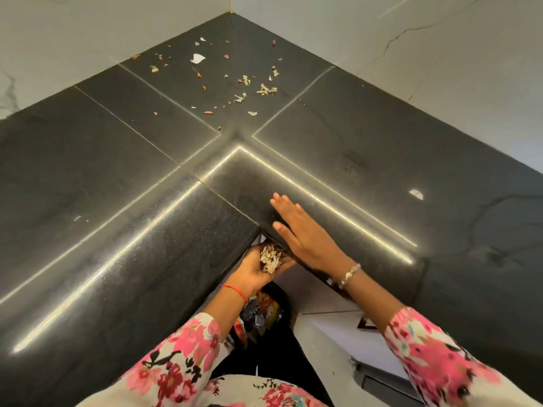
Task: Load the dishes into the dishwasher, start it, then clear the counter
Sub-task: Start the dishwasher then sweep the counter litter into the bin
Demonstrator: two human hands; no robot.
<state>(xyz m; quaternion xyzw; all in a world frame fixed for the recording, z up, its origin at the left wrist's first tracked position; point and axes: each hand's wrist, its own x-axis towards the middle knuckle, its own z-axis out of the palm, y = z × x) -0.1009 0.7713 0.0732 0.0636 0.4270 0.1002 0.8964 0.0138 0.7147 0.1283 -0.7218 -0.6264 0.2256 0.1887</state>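
Black stone counter [352, 160]: dry peel scraps [244, 83] scattered near back corner, well apart from hands. Left hand [258, 268] cupped below counter edge, cradling scrap pile [270, 257]. Right hand [299, 230] flat on edge, fingers straight, holding nothing. Scraps likely featherlight, brittle: sweep with flat palm, don't pinch.

Black stone corner counter [117, 171], scattered peel scraps [266, 90] (plus one white shard [197, 58]) toward its back corner.
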